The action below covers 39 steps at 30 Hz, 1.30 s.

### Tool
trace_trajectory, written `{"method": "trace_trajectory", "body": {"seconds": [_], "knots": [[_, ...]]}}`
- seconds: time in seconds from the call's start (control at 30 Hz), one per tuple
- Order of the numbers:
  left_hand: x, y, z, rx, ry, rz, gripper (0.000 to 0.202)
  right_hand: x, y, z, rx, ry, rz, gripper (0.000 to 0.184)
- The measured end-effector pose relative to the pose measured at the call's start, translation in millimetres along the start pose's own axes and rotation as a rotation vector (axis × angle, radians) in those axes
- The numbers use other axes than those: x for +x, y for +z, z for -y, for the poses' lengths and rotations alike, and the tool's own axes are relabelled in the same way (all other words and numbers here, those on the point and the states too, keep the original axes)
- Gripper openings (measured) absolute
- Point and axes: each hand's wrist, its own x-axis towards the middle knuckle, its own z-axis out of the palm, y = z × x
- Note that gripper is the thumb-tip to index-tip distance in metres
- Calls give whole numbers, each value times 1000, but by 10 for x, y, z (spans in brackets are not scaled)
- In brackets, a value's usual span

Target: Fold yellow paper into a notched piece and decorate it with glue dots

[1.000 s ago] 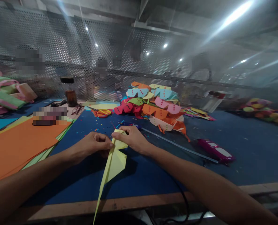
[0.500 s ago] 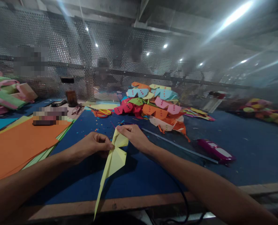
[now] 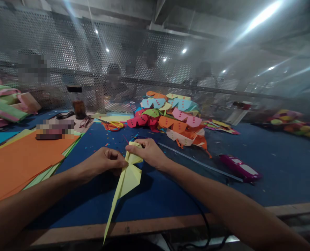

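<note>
A folded pale yellow paper cutout (image 3: pixel 130 179) with a long narrow strip is held above the blue table, its tail hanging toward the front edge. My left hand (image 3: pixel 105 162) pinches its left edge near the middle, at the notch between the two lobes. Higher up, my right hand (image 3: pixel 148 151) grips the far end, with the thumb lying across the fold. The undersides of both hands' fingers are partly hidden by the paper. Behind my hands lies a pile of coloured paper masks (image 3: pixel 173 120) with rows of small dots.
Orange paper sheets (image 3: pixel 19 164) are stacked at left. Orange-handled scissors (image 3: pixel 111 125) lie behind my left hand. A clear ruler-like strip (image 3: pixel 199 162) and a purple device (image 3: pixel 240 168) are at right. A jar (image 3: pixel 78 104) stands by the perforated screen (image 3: pixel 92 66).
My right thumb has slid slightly left and down across the top of the fold. The paper's tail has shifted a little left; my left hand keeps its pinch.
</note>
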Motion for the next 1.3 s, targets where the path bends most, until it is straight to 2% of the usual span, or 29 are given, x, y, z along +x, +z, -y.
{"method": "trace_trajectory", "body": {"seconds": [0.37, 0.6, 0.73, 0.9, 1.1, 1.3], "knots": [[-4, -11, -1, 0, 23, -22, 24, 21, -20, 17, 53, -5, -40, 50], [-4, 16, 2, -74, 41, -43, 26, 38, -54, 11, 99, 4, -66, 48], [-8, 42, 2, -118, 115, -54, 35, 49, -67, 14, 102, 0, -82, 48], [-31, 50, -21, -27, 192, -13, 23, 62, -74, -4, 79, -14, -87, 49], [-38, 32, -7, 3, 181, -14, 18, 55, -79, 14, 110, -7, -71, 48], [-57, 39, -41, 12, 116, 6, 21, 42, -85, 41, 78, -29, -83, 48]]}}
